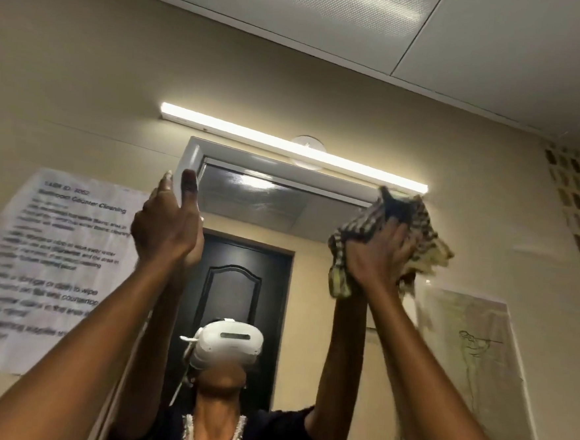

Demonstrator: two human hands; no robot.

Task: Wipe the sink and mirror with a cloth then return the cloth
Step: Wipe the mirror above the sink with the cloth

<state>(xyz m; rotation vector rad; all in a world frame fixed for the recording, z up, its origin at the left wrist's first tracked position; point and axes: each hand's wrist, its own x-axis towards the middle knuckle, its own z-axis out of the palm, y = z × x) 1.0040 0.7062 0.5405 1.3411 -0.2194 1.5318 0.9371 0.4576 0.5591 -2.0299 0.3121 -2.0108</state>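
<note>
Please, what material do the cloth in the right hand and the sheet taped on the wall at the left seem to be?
The cloth looks like soft woven fabric, striped dark and pale: it bunches and folds in the right hand. The sheet on the wall looks like thin matte paper: it is wrinkled, with printed text. The mirror is glossy glass, showing reflections.

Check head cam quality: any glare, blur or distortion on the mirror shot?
Head view: the light bar is blown out and reflects as glare on the mirror; the cloth in the right hand and the wall notice are motion-blurred; wide-angle distortion bends the ceiling lines; left hand reasonably sharp.
</note>
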